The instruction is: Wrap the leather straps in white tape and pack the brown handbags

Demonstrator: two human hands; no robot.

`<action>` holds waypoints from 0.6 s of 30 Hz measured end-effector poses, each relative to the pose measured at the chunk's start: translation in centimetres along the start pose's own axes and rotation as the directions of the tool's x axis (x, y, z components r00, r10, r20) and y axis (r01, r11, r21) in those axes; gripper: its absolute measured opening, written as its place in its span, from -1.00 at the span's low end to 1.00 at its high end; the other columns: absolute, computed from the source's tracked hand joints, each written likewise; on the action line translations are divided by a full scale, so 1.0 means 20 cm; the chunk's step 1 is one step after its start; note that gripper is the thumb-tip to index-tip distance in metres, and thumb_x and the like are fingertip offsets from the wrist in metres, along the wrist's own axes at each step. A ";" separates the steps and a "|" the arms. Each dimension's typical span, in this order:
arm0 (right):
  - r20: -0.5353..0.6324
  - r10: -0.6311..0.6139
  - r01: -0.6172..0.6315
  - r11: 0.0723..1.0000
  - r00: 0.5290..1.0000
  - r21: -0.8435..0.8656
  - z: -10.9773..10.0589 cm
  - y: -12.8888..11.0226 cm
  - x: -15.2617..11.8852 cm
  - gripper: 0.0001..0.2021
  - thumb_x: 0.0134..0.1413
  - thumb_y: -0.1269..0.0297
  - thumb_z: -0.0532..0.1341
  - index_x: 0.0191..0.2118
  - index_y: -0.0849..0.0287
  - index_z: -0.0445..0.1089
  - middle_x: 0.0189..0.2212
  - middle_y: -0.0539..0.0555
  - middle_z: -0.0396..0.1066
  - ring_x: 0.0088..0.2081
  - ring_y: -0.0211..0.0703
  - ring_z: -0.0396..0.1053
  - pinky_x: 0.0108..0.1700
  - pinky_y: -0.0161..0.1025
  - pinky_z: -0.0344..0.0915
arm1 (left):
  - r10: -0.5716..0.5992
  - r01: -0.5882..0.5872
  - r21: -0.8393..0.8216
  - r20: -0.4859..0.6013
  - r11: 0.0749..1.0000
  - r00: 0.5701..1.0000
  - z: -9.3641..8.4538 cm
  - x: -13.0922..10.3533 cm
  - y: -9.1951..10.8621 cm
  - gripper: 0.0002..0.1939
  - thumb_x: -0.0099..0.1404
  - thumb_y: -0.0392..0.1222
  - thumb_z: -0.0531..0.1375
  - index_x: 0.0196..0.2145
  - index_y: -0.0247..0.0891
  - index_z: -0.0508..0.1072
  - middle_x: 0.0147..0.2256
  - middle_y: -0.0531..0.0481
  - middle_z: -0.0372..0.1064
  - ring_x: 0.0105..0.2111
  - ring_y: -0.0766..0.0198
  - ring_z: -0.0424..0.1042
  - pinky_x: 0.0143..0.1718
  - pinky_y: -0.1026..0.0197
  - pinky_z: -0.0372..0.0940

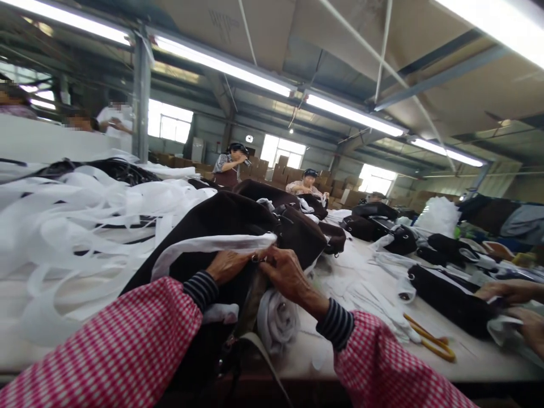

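From my distant post, I see the right hand (285,272) narrow, its fingers pinching the black fabric bag (216,212) near a small metal ring (255,259). The left hand (229,265) touches the bag below a soft white strip (208,244); its grip I cannot tell. The bag lies at the table's (480,362) near edge, beside a spiral white roll (278,320).

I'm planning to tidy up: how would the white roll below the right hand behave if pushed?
The white roll might turn or wobble, given its rounded outline. Its loosely coiled end suggests soft layers, likely to squash or unwind.
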State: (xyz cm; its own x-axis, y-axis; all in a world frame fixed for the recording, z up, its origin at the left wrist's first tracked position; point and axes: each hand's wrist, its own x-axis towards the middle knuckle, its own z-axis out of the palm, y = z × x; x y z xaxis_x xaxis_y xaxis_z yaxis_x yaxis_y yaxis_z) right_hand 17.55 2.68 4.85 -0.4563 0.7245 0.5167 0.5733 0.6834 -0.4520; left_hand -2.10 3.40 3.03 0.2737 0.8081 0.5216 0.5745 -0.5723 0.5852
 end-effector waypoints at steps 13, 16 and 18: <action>-0.009 -0.041 0.042 0.989 0.999 0.139 0.01 0.03 -0.07 -0.83 0.17 0.44 0.15 -0.18 0.22 0.47 -0.41 0.00 0.42 -0.40 -0.21 0.32 -0.24 -0.29 0.21 | 0.068 -0.067 0.051 -0.022 0.996 0.997 0.01 0.01 0.01 -0.75 0.37 -0.07 0.07 -0.39 -0.24 0.37 -0.35 -0.08 0.44 -0.31 0.08 0.45 -0.15 0.03 0.39; -0.026 -0.101 0.102 0.994 0.994 0.027 0.01 0.01 -0.10 -0.83 0.26 0.44 0.13 -0.08 0.20 0.39 -0.36 0.02 0.45 -0.37 -0.18 0.38 -0.23 -0.28 0.20 | 0.058 -0.057 0.035 -0.032 0.998 0.998 0.01 0.00 0.01 -0.74 0.39 -0.06 0.04 -0.39 -0.23 0.36 -0.35 -0.07 0.43 -0.30 0.09 0.45 -0.16 0.05 0.40; 0.011 -0.135 0.136 0.986 0.991 -0.093 0.01 -0.01 -0.11 -0.83 0.30 0.47 0.11 -0.08 0.19 0.39 -0.29 0.07 0.50 -0.30 -0.14 0.44 -0.22 -0.28 0.20 | 0.053 -0.052 0.031 -0.040 0.998 0.998 0.01 0.00 0.01 -0.74 0.39 -0.06 0.03 -0.39 -0.23 0.35 -0.35 -0.08 0.43 -0.30 0.09 0.45 -0.17 0.06 0.40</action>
State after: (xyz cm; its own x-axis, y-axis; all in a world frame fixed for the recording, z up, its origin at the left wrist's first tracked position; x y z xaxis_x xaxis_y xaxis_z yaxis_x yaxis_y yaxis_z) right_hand 18.33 0.84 3.68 -0.5372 0.6265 0.5648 0.5672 0.7639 -0.3079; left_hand -1.76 3.29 3.04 0.2730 0.7703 0.5763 0.5829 -0.6090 0.5379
